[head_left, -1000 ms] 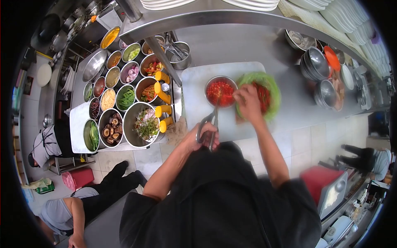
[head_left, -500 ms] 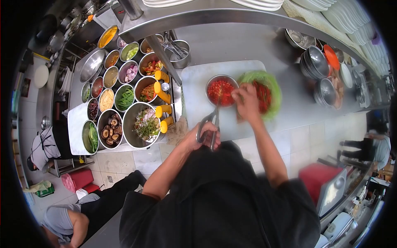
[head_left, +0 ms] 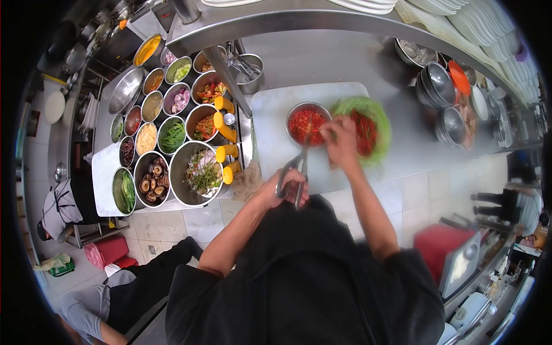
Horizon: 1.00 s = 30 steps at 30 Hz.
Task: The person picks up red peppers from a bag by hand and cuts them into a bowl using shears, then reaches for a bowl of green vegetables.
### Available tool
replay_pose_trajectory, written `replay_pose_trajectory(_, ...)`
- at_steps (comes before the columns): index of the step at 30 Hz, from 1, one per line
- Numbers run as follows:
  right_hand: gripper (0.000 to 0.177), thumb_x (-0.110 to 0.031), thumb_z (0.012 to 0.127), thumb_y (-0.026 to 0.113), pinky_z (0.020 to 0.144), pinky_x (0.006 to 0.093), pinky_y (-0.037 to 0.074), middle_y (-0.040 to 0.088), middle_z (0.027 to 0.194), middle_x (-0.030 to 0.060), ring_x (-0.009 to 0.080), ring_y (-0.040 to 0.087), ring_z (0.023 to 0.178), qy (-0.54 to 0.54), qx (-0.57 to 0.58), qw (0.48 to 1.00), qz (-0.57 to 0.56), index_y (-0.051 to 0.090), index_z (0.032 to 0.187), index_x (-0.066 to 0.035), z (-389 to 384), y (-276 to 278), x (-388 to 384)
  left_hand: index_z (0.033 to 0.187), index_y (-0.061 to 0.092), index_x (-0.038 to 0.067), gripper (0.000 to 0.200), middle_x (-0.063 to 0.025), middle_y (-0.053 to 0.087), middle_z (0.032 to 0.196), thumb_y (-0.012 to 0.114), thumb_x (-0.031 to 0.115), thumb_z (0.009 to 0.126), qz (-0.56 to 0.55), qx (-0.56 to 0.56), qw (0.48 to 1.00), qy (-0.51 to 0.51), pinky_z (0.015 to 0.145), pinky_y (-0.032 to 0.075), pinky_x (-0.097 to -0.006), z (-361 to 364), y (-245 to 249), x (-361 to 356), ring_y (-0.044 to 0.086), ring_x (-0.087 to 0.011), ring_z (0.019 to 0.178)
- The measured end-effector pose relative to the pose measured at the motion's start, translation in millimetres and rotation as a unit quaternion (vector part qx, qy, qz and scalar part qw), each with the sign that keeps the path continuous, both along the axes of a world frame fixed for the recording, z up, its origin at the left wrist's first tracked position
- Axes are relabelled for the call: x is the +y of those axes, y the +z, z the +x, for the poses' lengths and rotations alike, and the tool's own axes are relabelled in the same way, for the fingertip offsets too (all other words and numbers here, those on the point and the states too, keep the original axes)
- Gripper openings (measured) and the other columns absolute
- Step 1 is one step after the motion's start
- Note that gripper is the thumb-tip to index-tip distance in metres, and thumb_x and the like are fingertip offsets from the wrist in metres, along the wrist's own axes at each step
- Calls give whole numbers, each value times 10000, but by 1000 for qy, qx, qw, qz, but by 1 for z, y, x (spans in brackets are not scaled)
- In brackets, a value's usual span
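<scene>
The left hand (head_left: 277, 192) grips scissors (head_left: 304, 161), pointing to one o'clock, toward the bowl (head_left: 289, 134) of red pieces (head_left: 303, 123). At the bowl's four o'clock is the right hand (head_left: 343, 142); its grip I cannot tell.

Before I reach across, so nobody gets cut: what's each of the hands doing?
Left hand: closed on the scissors.
Right hand: bunched by the steel bowl; can't tell if it's holding anything.

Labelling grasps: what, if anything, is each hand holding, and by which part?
Left hand: scissors, gripped by the handles. Right hand: pinched up beside the metal bowl; cannot tell whether it holds anything.
</scene>
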State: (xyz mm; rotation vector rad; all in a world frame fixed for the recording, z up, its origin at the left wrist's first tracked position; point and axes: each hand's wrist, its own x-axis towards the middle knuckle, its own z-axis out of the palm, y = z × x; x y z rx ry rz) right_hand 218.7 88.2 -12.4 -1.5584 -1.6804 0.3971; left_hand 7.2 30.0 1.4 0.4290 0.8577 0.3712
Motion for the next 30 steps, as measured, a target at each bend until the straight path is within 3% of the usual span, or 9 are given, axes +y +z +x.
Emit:
replay_pose_trajectory(7,110,-84,760,730,872,395,416,522,1024,72,288,487,1006,-12,-15,1000,7,708,866,-106,-4,-3,-2,823,625,-17,312,-144,651,717,672,289,791,101,119,988,-20,496,528,-296,1,8,3,631,-212,551)
replay_pose_trajectory(13,107,-99,758,733,859,399,411,519,995,75,289,483,980,-31,-17,999,25,711,862,-108,-6,-2,-1,822,623,-18,295,-141,650,728,664,273,795,-6,-8,1000,6,495,529,-297,-3,-2,-2,629,-214,548)
replay_pose_trajectory(16,105,-95,761,727,855,400,412,520,990,78,293,483,978,-28,-14,999,29,712,864,-107,-11,-3,-2,832,623,-18,318,-143,650,728,641,298,808,17,1,1000,3,523,537,-314,1,-3,-2,637,-219,569)
replay_pose_trajectory(19,104,-90,763,722,849,402,416,522,985,81,298,484,974,-36,-23,998,36,712,864,-108,-11,-7,-2,846,621,-14,357,-146,652,729,601,341,825,109,105,988,-33,577,546,-337,5,8,2,647,-226,603)
replay_pose_trajectory(22,107,-90,761,721,843,406,419,523,979,82,302,486,967,-47,-23,998,40,713,865,-108,-11,-8,-3,818,611,-12,353,-144,628,684,623,341,823,129,107,986,-15,523,519,-329,2,6,1,632,-241,568)
replay_pose_trajectory(25,104,-92,760,721,838,408,420,523,977,82,304,486,962,-52,-25,998,41,714,863,-106,-13,-5,-4,837,612,-12,281,-140,641,713,636,267,813,7,12,1000,7,521,533,-310,0,2,-1,633,-215,565)
replay_pose_trajectory(30,86,-101,765,717,832,406,419,523,975,84,305,485,955,-56,-24,997,45,715,851,-104,-16,-10,-4,826,607,-10,247,-135,634,701,648,233,809,44,34,998,14,484,516,-294,3,11,-1,624,-210,546)
